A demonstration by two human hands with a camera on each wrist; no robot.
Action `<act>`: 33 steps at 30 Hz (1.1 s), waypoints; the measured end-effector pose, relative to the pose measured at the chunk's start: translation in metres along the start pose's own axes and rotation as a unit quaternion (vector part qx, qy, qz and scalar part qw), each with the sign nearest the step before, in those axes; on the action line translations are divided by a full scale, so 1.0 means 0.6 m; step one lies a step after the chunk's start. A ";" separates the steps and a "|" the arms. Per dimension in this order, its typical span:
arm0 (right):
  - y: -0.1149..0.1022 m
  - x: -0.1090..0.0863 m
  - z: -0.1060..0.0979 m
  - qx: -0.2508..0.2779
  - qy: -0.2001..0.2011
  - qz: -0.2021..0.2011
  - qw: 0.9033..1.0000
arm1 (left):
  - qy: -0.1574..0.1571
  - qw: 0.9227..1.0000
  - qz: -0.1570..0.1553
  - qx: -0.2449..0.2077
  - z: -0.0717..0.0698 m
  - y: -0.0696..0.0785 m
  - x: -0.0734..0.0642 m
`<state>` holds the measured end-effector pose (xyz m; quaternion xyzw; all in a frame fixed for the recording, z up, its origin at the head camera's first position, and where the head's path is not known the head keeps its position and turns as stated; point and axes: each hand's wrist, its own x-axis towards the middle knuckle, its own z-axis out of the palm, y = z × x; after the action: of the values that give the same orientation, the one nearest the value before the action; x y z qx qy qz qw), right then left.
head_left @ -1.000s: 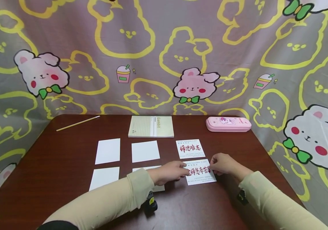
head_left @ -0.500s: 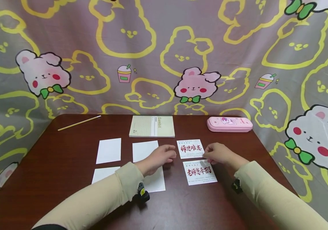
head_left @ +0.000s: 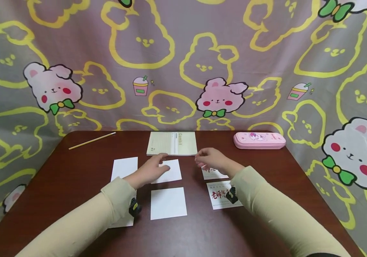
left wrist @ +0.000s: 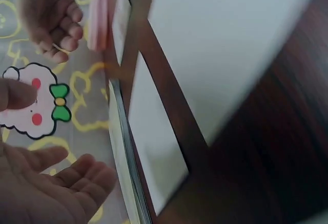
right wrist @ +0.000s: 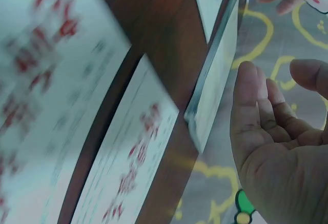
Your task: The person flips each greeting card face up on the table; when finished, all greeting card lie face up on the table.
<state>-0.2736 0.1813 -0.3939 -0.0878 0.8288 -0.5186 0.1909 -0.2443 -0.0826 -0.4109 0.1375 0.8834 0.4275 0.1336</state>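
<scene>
My left hand (head_left: 149, 170) hovers over the upper middle blank white card (head_left: 172, 175), fingers loosely bent and holding nothing. Above the upper card with red characters (head_left: 215, 175) is my right hand (head_left: 213, 160), also holding nothing; it covers part of that card. Below lies a second red-lettered card (head_left: 218, 200), partly behind the right wrist. Another blank card (head_left: 168, 203) sits in the middle of the lower row. The left sleeve hides much of the two left blank cards. In the right wrist view, relaxed fingers (right wrist: 248, 96) stand apart from the thumb.
Behind the cards lies a cream notebook (head_left: 170, 143). A pink pencil case (head_left: 259, 140) stands at the back right, and a pencil (head_left: 91, 140) lies at the back left. A patterned curtain (head_left: 170, 64) hangs behind the brown table (head_left: 183, 239).
Both hands have left the red-lettered cards' right and left edges. The left hand moved left and away over the blank cards; the right hand moved up and left. The cards stay put.
</scene>
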 end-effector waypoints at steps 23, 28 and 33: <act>0.021 0.078 0.101 0.088 -0.008 0.050 0.995 | -0.095 0.961 0.026 0.257 -0.018 -0.059 -0.011; 0.018 0.077 0.104 0.133 -0.013 0.063 0.989 | -0.105 0.953 0.033 0.283 -0.018 -0.059 -0.010; 0.026 0.080 0.108 0.166 0.010 0.072 0.983 | -0.103 0.952 0.035 0.288 -0.018 -0.053 -0.010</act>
<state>-0.2901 0.1178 -0.4438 0.0102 0.7371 -0.6349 0.2313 -0.2470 -0.1118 -0.4290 0.2444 0.9450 0.1433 0.1634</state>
